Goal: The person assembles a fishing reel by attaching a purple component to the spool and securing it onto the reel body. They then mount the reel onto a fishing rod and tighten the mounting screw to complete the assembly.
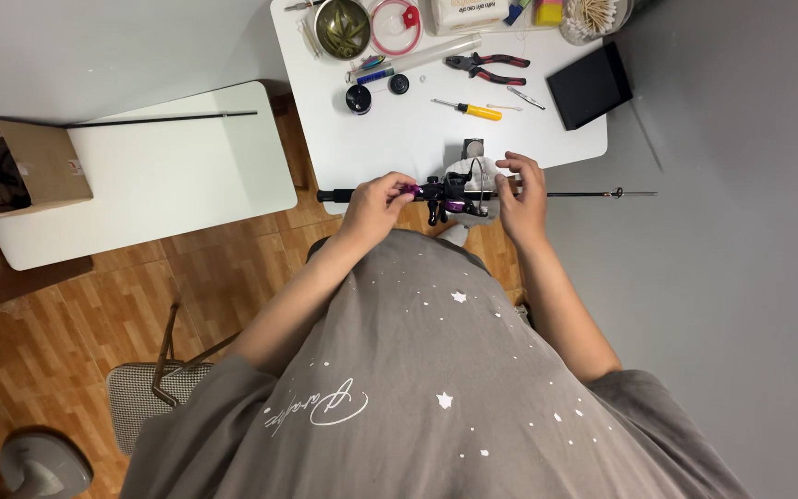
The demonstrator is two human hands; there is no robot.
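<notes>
Two hands, left hand (376,205) and right hand (521,196), gripping fishing rod (454,193); pliers (487,66), screwdriver (468,109) beyond.

Matt white table (399,148), seemingly glossy metal reel (459,194)

Two white desks (436,139) (168,176), one fishing rod (584,194) with one reel (454,196), one pair of pliers (487,66), one yellow-handled screwdriver (468,109), one cardboard box (16,166), one black box (589,85).

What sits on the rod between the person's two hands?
In the head view, a black spinning reel with purple trim sits on the fishing rod between left hand and right hand.
</notes>
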